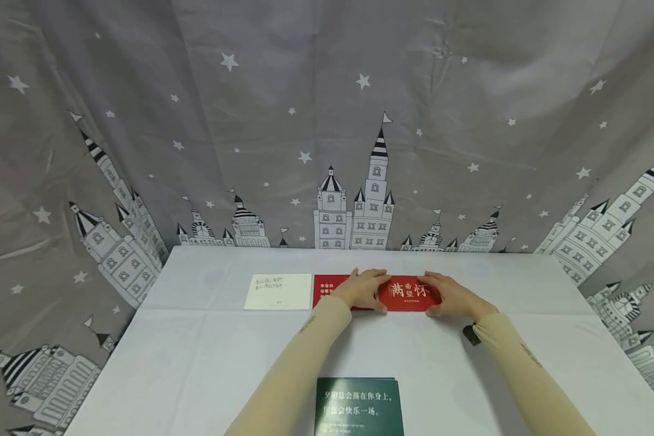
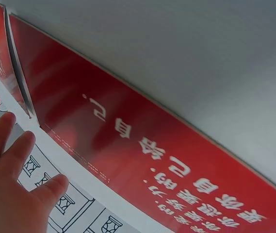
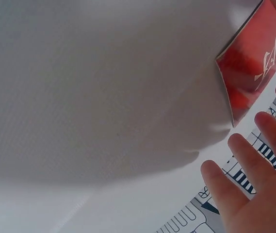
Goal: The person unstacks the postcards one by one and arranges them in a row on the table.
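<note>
Two red cards lie side by side on the white table. White lettering covers the right red card (image 1: 409, 301); my left hand (image 1: 363, 289) is at its left end and my right hand (image 1: 453, 297) at its right end. Each hand's thumb is near the lower edge, its fingers near the upper edge. Part of the left red card (image 1: 323, 284) is hidden beneath my left hand. The left wrist view shows a narrow gap between both cards and spread fingers (image 2: 19, 150). In the right wrist view, extended fingers (image 3: 247, 153) are beside the card's corner.
Left of the red cards lies a cream card (image 1: 278, 292) with handwriting. Dark green cards (image 1: 358, 402) with white text are stacked at the table's near edge. Behind the table (image 1: 196, 339) hangs a grey curtain (image 1: 283, 79) printed with castles and stars.
</note>
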The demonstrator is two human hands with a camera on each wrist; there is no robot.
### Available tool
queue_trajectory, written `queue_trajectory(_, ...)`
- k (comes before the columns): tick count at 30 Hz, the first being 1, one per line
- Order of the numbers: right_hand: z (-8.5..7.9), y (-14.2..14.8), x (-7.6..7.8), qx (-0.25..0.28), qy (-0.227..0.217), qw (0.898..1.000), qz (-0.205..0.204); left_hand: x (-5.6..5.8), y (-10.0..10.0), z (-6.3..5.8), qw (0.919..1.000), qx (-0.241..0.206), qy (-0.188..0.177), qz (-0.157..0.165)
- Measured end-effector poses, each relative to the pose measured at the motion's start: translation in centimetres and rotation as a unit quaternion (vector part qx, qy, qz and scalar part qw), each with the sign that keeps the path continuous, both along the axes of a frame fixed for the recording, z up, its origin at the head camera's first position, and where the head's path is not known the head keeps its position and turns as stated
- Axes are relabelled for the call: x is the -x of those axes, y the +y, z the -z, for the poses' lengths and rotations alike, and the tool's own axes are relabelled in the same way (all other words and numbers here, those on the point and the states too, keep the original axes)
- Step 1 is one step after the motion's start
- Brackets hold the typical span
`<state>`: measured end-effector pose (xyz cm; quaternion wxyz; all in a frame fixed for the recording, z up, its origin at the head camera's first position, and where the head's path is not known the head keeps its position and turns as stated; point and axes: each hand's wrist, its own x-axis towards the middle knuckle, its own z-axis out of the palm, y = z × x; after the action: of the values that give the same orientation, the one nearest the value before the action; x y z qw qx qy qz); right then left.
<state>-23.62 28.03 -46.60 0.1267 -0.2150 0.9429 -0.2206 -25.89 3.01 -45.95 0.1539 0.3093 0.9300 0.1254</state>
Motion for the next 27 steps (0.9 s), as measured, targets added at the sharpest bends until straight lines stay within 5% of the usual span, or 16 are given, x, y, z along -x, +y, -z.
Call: queue_trajectory(27,-1.6,-1.0,-3.0,0.030,0.044,0.999,0.001,-3.0,-1.5,-0.9,0.9949,-0.043,0.064,0.065)
